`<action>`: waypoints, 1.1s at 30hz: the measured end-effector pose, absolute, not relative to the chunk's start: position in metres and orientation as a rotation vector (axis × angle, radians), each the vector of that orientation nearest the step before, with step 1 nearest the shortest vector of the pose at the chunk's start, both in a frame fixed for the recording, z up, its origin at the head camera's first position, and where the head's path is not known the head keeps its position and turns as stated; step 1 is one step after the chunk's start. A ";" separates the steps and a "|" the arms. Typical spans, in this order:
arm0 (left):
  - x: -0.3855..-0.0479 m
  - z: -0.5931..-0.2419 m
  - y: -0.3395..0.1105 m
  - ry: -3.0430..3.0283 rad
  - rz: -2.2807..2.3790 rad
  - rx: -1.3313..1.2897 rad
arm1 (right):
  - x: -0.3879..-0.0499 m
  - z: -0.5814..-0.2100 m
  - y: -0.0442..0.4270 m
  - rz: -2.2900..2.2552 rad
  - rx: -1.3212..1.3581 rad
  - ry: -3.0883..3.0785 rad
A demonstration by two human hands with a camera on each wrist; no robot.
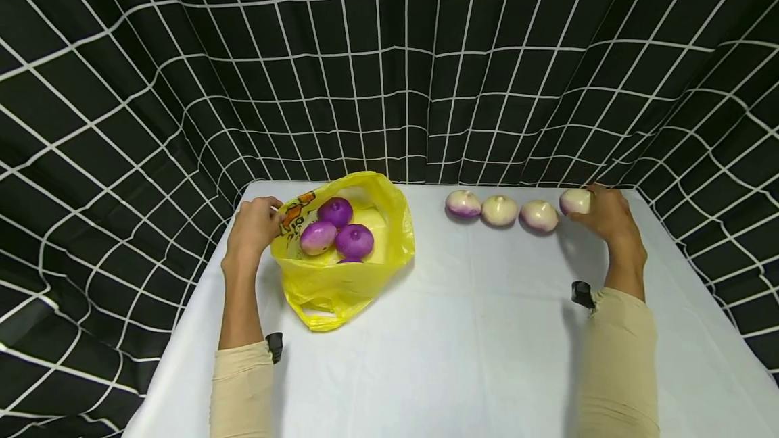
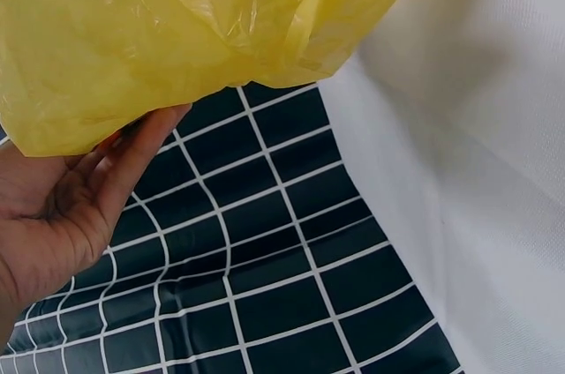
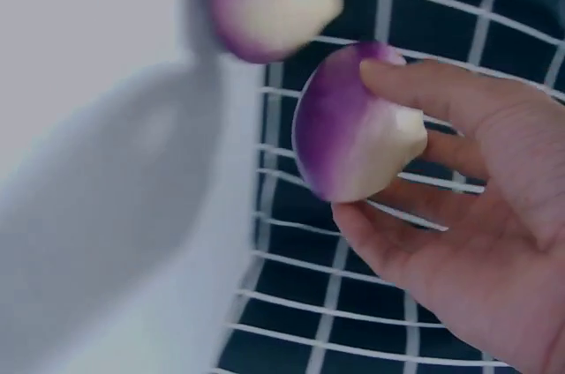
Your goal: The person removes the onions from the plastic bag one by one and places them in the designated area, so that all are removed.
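Note:
A yellow plastic bag (image 1: pixel 341 282) stands with its mouth spread on the left of the table, and several purple onions (image 1: pixel 355 242) lie inside. My left hand (image 1: pixel 251 225) pinches the bag's left rim; in the left wrist view the fingertips go behind the yellow plastic (image 2: pixel 203 30). Over at the right, my right hand (image 1: pixel 608 213) grips a white-and-purple turnip (image 3: pixel 349 127) between thumb and fingers. It is the rightmost of the row, beside three like turnips (image 1: pixel 499 211) on the table.
A white cloth covers the table (image 1: pixel 426 357). Black curtain with a white grid (image 1: pixel 402 73) hangs behind and along both sides, close to the table's back edge.

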State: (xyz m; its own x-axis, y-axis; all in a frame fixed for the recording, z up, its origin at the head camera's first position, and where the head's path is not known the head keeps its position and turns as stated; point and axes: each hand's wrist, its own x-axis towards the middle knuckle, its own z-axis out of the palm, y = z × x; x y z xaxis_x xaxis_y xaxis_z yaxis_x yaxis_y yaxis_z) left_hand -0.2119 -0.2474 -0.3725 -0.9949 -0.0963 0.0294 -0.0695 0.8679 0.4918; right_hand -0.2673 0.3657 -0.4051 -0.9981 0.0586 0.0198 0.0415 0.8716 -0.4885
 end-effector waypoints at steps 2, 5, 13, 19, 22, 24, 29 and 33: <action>-0.212 -0.373 -0.246 -2.987 -0.787 0.135 | -0.268 -0.416 0.375 0.793 -0.125 -3.046; -0.212 -0.372 -0.244 -2.997 -0.793 0.129 | -0.268 -0.429 0.384 0.815 -0.232 -3.096; -0.212 -0.371 -0.242 -3.001 -0.775 0.122 | -0.266 -0.446 0.386 0.802 -0.210 -3.086; -0.211 -0.370 -0.241 -3.003 -0.764 0.125 | -0.267 -0.446 0.382 0.817 -0.192 -3.086; -0.211 -0.371 -0.240 -3.007 -0.770 0.124 | -0.265 -0.447 0.382 0.840 -0.194 -3.094; -0.210 -0.371 -0.241 -3.009 -0.775 0.132 | -0.266 -0.447 0.383 0.837 -0.173 -3.099; -0.210 -0.371 -0.242 -3.021 -0.774 0.150 | -0.265 -0.448 0.383 0.823 -0.093 -3.081; -0.211 -0.370 -0.241 -3.022 -0.778 0.136 | -0.263 -0.444 0.380 0.861 -0.098 -3.051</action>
